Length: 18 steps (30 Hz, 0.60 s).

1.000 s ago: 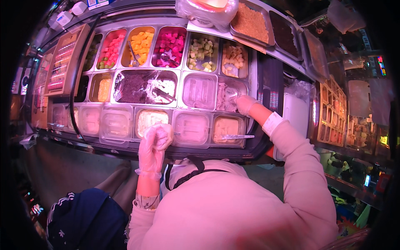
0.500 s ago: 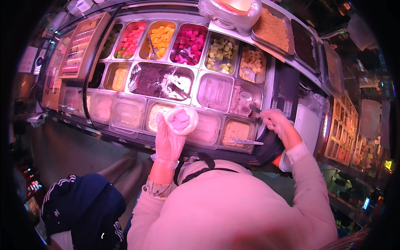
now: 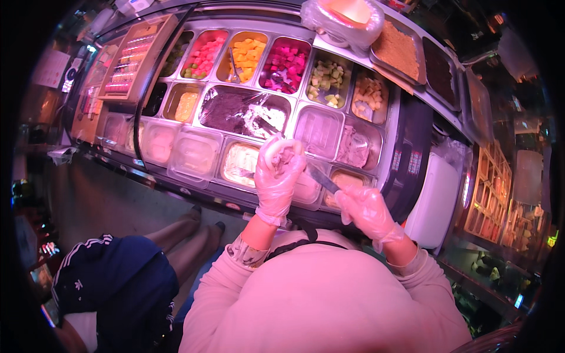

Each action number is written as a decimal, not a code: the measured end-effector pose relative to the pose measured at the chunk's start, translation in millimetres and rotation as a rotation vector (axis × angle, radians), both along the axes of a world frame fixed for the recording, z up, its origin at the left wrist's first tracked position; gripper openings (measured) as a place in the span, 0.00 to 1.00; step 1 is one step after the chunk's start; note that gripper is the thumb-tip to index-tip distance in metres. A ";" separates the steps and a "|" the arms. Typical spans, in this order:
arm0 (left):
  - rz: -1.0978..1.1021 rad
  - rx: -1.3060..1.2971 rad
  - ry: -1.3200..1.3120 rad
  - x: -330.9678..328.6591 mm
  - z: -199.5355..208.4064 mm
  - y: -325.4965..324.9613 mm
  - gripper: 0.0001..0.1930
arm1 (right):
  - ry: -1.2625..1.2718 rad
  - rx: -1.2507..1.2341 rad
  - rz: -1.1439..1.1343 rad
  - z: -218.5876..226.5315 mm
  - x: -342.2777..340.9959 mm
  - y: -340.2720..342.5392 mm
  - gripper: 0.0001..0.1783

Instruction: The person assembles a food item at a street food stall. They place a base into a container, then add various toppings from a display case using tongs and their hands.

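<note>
My left hand, in a clear glove, is closed around a small white cup held over the front row of the topping counter. My right hand, also gloved, grips a dark-handled utensil whose tip points up-left into the cup. Both hands hover just above the lidded containers at the counter's near edge. What is inside the cup is hard to make out.
The chilled counter holds several steel pans: red fruit, yellow cubes, magenta cubes, green pieces, and a dark purple tub. Another person in dark shorts stands at lower left. A white bin is at right.
My right hand has drawn back from the far-right pan and brought the utensil to the cup. My left hand has carried the cup right and further over the counter.
</note>
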<state>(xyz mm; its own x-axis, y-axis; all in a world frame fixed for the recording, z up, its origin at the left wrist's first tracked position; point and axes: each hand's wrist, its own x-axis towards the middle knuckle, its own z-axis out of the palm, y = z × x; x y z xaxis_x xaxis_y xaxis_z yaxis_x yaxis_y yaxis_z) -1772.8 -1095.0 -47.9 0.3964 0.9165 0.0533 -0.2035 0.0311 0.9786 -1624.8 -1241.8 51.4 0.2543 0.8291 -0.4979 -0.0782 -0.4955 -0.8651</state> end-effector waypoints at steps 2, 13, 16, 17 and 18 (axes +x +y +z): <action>0.052 0.081 -0.020 -4.2 -4.3 -3.0 0.24 | -0.073 0.027 0.095 -3.5 -9.5 -0.9 0.12; 0.217 -0.432 -0.181 -87.0 -81.3 53.7 0.23 | -1.211 -0.166 0.114 -80.5 105.6 -18.9 0.16; 0.060 -0.785 -0.476 -104.6 -50.1 63.8 0.20 | -1.202 -0.507 0.468 -192.8 174.5 -39.7 0.17; 0.055 -0.837 -0.562 -113.3 -44.4 64.0 0.19 | -1.254 -0.564 0.482 -198.1 175.5 -28.7 0.16; 0.048 -0.888 -0.650 -121.8 -39.7 64.1 0.18 | -1.307 -0.623 0.493 -202.0 174.6 -18.4 0.16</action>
<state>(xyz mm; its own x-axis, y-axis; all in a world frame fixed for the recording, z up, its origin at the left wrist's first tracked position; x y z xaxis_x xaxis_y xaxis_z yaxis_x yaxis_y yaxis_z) -1894.7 -1030.9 -87.6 0.4947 0.7456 -0.4465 -0.6911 0.6490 0.3179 -1450.2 -1260.2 -150.6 0.5479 0.7105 -0.4416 0.8263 -0.5420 0.1532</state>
